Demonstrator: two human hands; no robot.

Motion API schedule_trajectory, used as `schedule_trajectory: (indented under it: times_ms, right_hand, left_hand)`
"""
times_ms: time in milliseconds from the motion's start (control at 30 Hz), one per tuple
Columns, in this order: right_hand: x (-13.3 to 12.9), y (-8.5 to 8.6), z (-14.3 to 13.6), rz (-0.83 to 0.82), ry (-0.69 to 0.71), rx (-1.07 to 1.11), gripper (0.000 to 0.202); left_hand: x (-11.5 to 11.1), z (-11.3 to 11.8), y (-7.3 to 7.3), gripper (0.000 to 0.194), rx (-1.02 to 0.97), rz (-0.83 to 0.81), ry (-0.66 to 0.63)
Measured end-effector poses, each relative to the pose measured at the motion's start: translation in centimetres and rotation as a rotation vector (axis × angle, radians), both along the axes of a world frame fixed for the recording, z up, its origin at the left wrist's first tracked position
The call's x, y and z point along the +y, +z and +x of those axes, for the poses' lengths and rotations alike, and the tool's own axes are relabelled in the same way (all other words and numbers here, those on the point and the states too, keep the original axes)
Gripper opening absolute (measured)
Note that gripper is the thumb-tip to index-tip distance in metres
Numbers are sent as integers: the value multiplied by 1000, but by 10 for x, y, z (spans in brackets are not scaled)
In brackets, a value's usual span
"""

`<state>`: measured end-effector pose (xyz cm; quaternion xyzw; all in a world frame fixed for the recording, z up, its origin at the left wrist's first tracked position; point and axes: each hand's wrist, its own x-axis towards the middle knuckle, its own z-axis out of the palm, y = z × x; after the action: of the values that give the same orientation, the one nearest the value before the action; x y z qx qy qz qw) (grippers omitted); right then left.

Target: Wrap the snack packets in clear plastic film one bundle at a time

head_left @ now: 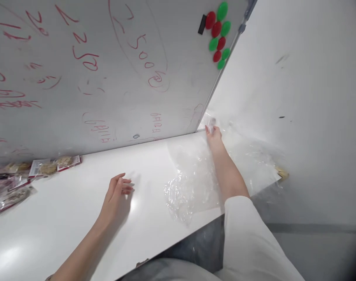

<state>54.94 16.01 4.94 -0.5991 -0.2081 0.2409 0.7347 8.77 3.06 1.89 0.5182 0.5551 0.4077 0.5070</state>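
Note:
My right hand reaches to the table's back corner, by the lower end of the whiteboard. Its fingers close on a clear plastic bag there; the exact grip is partly hidden. Under and beside my right forearm, crumpled clear plastic lies spread on the white table. My left hand hovers over or rests lightly on the table's middle, fingers loosely bent and apart, with nothing in them.
A whiteboard with red writing stands along the table's back edge, bearing red and green magnets. Several small packaged items lie at the far left. More clear plastic covers the right end, against the white wall.

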Motion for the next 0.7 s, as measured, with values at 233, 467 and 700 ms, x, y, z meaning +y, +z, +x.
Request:
schedule_trajectory:
  times_ms: [233,467,700]
  right_hand:
    - [50,-19,12,-499,59,-298,38]
    - [30,-8,13,-774,45,-681,35]
    - [-35,21,20,-1143,-251,-822,55]
  left_hand:
    - [12,-1,-4,48,48,-56,80]
    - [11,-3,-4,46,153,-68,-40]
    - [-1,4,4,42,139,-92,-93]
